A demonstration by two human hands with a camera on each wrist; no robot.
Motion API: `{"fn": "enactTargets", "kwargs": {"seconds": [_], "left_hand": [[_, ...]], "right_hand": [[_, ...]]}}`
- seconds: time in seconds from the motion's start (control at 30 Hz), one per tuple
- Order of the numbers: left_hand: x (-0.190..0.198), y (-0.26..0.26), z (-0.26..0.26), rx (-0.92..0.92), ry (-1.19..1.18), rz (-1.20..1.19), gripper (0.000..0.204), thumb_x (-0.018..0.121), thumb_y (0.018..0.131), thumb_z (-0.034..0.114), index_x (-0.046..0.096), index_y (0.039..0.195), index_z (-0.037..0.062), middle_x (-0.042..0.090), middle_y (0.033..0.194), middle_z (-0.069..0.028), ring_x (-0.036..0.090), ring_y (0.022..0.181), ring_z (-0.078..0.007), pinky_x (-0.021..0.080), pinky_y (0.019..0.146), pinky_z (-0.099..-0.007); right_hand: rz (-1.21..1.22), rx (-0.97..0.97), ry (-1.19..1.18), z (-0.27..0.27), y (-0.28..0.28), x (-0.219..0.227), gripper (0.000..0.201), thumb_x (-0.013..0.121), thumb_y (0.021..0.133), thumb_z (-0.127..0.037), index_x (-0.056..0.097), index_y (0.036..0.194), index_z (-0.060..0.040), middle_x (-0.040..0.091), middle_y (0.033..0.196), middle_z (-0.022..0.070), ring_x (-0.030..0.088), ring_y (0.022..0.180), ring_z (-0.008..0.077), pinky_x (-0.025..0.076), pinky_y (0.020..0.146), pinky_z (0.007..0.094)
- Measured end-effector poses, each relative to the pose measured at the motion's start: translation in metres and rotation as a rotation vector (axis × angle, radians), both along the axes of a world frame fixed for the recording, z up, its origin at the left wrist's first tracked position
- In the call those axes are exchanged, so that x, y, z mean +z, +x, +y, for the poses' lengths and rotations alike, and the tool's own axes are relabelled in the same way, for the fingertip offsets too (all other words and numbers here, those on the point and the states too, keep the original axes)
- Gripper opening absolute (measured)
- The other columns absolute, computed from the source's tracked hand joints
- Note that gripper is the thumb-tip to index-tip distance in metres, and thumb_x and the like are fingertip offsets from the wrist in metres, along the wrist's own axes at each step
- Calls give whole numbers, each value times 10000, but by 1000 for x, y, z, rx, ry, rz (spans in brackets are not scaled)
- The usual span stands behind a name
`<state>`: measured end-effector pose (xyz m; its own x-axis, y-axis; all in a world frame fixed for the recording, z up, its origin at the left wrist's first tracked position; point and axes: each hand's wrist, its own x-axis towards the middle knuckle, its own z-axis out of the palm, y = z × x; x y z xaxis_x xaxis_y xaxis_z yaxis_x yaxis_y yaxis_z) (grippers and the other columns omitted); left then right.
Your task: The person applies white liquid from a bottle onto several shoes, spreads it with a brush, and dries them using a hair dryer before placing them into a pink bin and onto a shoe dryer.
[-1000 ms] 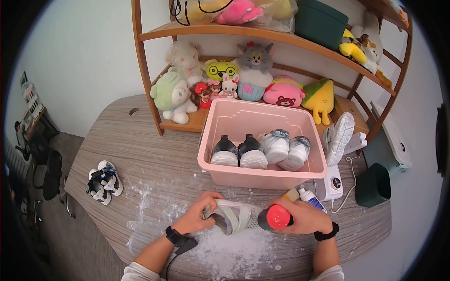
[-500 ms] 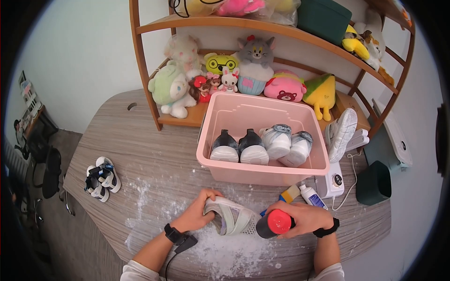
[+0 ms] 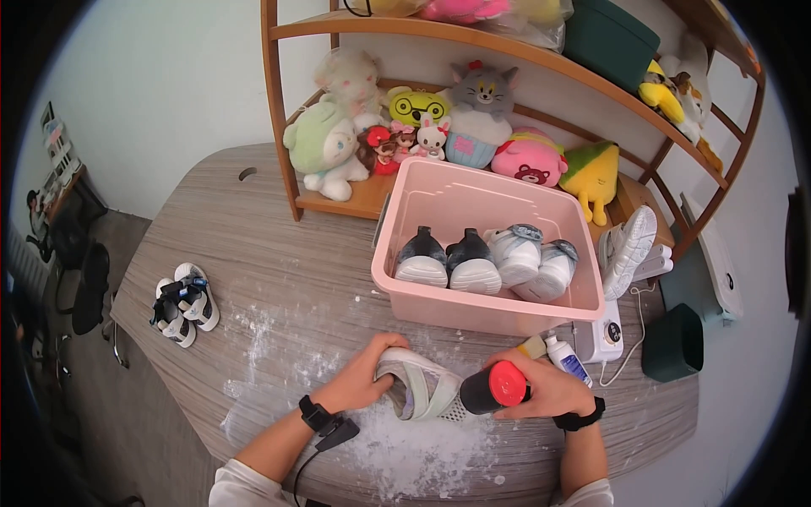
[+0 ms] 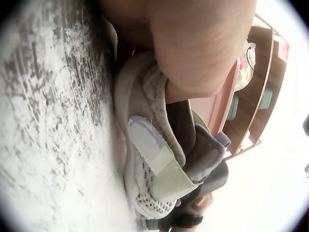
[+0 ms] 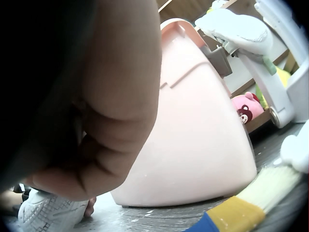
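Note:
A light grey and pale green shoe (image 3: 424, 390) lies tilted over white powder on the table, its heel gripped by my left hand (image 3: 365, 378). In the left wrist view the thumb side of my left hand (image 4: 193, 43) reaches into the shoe (image 4: 164, 159) opening. My right hand (image 3: 549, 390) holds a black cylinder with a red end (image 3: 507, 384) at the shoe's toe. The right wrist view shows my right hand (image 5: 116, 116) with curled fingers, and the white toe (image 5: 50, 212) below.
Behind the hands stands a pink bin (image 3: 490, 317) with several shoes. Beside my right hand are a brush (image 3: 532, 346), a white bottle (image 3: 568, 359) and a white device (image 3: 601, 338). Small shoes (image 3: 186, 306) sit at the left; a shelf of plush toys (image 3: 481, 93) stands behind.
The head view has shifted, so the bin and shelf appear farther right and higher. Both hands keep their hold on the shoe and the cylinder, with only slight movement.

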<state>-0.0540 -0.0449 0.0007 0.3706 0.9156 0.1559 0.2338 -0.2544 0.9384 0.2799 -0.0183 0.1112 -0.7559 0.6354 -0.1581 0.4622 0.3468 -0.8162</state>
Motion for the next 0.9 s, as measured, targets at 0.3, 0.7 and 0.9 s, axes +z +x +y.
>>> {"fn": "enactTargets", "kwargs": {"seconds": [0.3, 0.7, 0.9], "left_hand": [[2, -2, 0, -9, 40, 92, 642, 593, 802, -102, 487, 1408, 80, 569, 1371, -194, 545, 1299, -384, 435, 1105, -441], [-4, 1, 2, 186, 96, 91, 489, 616, 810, -35, 594, 1292, 45, 636, 1184, -165, 630, 1121, -326, 503, 981, -402], [-7, 0, 3, 204, 187, 164, 373, 671, 837, 20, 618, 1206, 25, 621, 1126, -162, 606, 1058, -359, 499, 930, -424]], "right_hand": [[102, -72, -73, -2, -7, -6, 726, 905, 754, -123, 502, 1355, -60, 572, 1268, 109, 570, 1169, 233, 466, 1012, 353], [91, 156, -267, -11, -30, -14, 756, 900, 794, -195, 472, 1405, -75, 619, 1285, 125, 638, 1142, 255, 511, 982, 372], [50, 33, -123, -18, -37, -18, 749, 900, 788, -162, 468, 1395, -80, 616, 1278, 130, 632, 1148, 256, 511, 990, 379]]}}
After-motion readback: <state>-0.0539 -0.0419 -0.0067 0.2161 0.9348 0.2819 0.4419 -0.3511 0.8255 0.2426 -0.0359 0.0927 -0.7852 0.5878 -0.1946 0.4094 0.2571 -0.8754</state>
